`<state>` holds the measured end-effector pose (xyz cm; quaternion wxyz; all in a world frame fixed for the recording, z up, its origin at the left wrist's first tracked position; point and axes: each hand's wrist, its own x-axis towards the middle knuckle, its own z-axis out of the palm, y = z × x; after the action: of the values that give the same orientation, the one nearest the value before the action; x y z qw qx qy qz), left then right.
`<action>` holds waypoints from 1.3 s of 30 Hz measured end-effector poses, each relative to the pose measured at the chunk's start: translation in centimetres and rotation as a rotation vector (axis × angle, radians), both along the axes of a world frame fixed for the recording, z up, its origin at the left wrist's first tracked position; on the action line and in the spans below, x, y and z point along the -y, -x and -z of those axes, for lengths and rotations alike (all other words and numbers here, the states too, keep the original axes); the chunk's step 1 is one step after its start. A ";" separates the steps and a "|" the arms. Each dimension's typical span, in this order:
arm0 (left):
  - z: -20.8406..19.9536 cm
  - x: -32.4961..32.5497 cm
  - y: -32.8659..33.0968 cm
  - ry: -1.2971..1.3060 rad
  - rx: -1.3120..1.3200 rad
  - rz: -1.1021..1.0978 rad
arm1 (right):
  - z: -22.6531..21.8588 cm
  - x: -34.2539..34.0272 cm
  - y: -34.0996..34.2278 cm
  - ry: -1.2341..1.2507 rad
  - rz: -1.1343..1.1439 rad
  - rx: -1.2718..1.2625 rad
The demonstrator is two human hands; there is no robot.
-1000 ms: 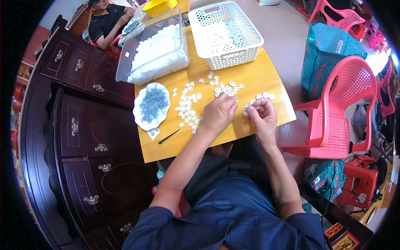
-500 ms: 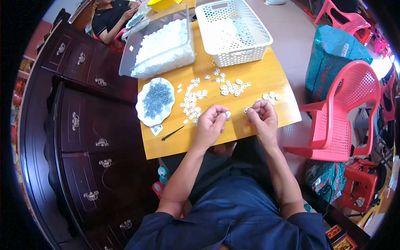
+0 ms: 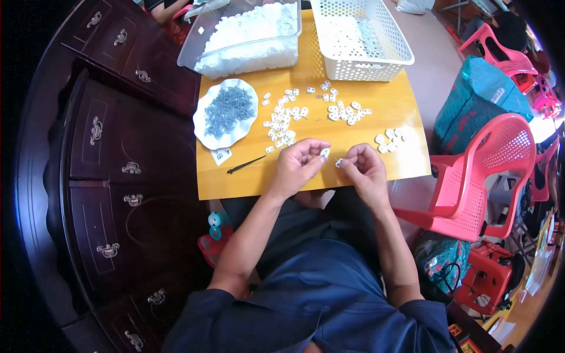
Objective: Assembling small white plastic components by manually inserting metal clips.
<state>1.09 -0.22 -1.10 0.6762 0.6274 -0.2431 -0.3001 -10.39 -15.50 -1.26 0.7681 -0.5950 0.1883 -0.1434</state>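
My left hand [image 3: 299,167] is closed in a pinch on a small white plastic piece [image 3: 324,153] over the table's near edge. Just right of it, my right hand [image 3: 367,170] pinches another small white piece [image 3: 339,163], with something thin sticking up beside it, too small to make out. Beyond my hands lie many loose white pieces with small holes [image 3: 281,123]. A second cluster [image 3: 349,112] sits to their right, and a smaller group [image 3: 389,140] is by my right hand. A scalloped white plate [image 3: 201,125] holds a pile of thin grey metal pins [image 3: 231,109].
At the back of the wooden table [image 3: 235,185] stand a clear bin [image 3: 191,50] full of white pieces and a white perforated basket [image 3: 368,72]. A black stick-like tool [image 3: 246,164] lies near the plate. Dark drawers [image 3: 94,147] flank the left, a pink chair [image 3: 471,188] the right.
The view has shifted, so the table sits higher and further right in the picture. My two hands have come closer together, each still pinching a white piece.
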 end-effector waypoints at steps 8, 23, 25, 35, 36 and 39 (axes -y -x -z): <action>0.3 0.2 0.4 -0.038 0.043 0.043 | 0.4 0.2 0.1 -0.014 -0.028 0.016; 0.5 0.3 0.8 -0.073 0.101 0.087 | 0.6 0.5 0.1 0.052 -0.043 -0.015; 0.3 0.4 0.8 -0.084 0.128 0.083 | 0.5 0.5 0.1 0.032 -0.044 0.004; -1.0 0.2 0.6 -0.092 0.273 0.092 | 0.4 0.2 0.1 -0.024 -0.037 0.014; -1.1 0.2 0.6 -0.101 0.283 0.104 | 0.4 0.2 0.1 -0.038 -0.041 0.006; -1.1 0.2 0.6 -0.100 0.305 0.098 | 0.3 0.1 0.1 -0.058 -0.047 -0.007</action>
<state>0.48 -0.45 -0.04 0.5839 0.6858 -0.3580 -0.2459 -10.50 -15.64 -1.56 0.7874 -0.5774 0.1811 -0.1178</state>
